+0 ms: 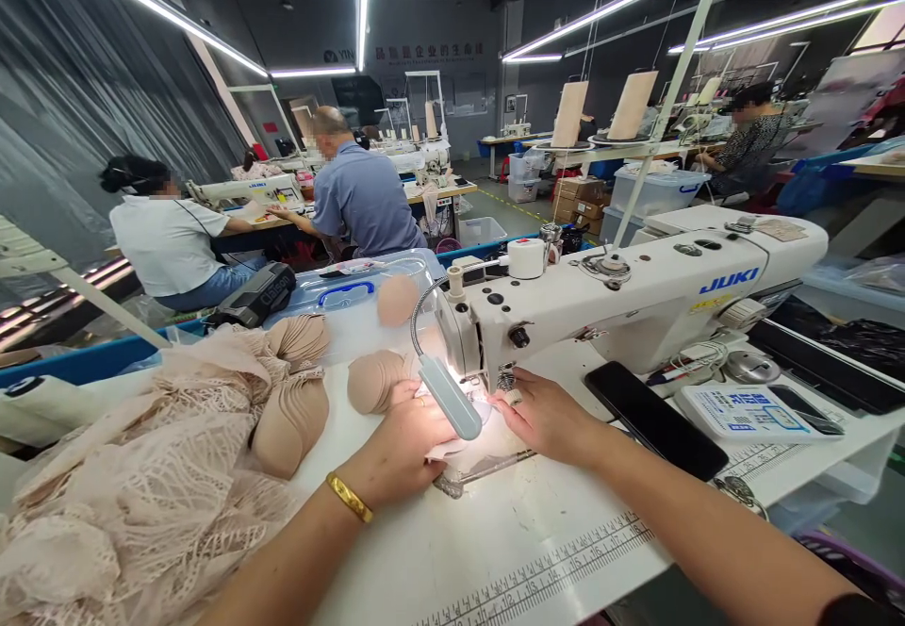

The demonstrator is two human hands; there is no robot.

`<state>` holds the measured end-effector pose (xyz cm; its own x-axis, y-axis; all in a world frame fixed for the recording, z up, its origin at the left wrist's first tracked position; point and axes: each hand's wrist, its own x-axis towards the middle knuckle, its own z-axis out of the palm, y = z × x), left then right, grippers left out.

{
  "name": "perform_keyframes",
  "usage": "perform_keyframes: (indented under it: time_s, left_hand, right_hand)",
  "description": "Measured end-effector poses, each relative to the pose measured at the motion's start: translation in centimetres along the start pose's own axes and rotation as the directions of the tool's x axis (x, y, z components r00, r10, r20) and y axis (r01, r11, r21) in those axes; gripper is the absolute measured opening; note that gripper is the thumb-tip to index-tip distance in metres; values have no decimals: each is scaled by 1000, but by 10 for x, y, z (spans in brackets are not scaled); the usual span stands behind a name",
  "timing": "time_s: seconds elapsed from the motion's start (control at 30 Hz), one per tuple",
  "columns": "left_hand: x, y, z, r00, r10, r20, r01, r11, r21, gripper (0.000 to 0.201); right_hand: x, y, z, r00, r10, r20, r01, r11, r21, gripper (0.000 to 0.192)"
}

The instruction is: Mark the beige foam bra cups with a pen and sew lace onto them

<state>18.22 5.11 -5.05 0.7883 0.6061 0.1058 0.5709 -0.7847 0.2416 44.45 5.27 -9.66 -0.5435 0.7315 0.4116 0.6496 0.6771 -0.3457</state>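
A pale pinkish fabric piece (445, 449) lies under the needle area of a white sewing machine (608, 296), brightly lit by a grey lamp head (451, 398). My left hand (406, 437), with a gold bangle at the wrist, grips the fabric left of the needle; the lamp partly hides its fingers. From the right, my right hand (541, 414) pinches the fabric's edge close to the presser foot, a wrap around one finger. Beige moulded cups (374, 381) sit stacked just beyond my left hand. Where the needle meets the fabric is hard to make out.
Beige lace (162, 466) and more stacked cups (291, 423) heap at the left. A black phone (654, 419) and a white box (753, 411) lie right. A plastic bin (339, 296) stands behind. Co-workers (364, 192) sit farther off. A printed ruler (551, 565) runs along the front.
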Motion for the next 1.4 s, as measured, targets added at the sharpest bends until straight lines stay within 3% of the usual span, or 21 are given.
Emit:
perform_keyframes:
  time_s: [0.33, 0.57, 0.9, 1.13, 1.27, 1.4]
  left_hand:
    - [-2, -1, 2, 1000, -4, -9, 4, 1000, 17, 22]
    - [-4, -1, 8, 998, -21, -55, 22, 1000, 19, 29]
    - [-12, 4, 18, 993, -12, -119, 21, 997, 78, 21]
    - [-19, 11, 24, 979, 67, -193, -46, 993, 112, 23]
    - [-21, 20, 24, 979, 92, -180, -63, 986, 156, 19]
    - [-23, 26, 29, 978, 102, -184, -68, 982, 179, 24]
  right_hand:
    - [-2, -2, -2, 1000, 11, 11, -11, 1000, -12, 20]
    - [-2, -5, -7, 994, 53, 94, -49, 998, -38, 26]
    - [-3, -7, -7, 994, 1, 107, 4, 999, -45, 26]
    - [-4, -11, -10, 973, -92, 210, 103, 994, -45, 20]
    - [-3, -17, -13, 940, -213, 267, 225, 974, -17, 21]
    - [-3, -17, -12, 928, -238, 285, 259, 965, -38, 19]
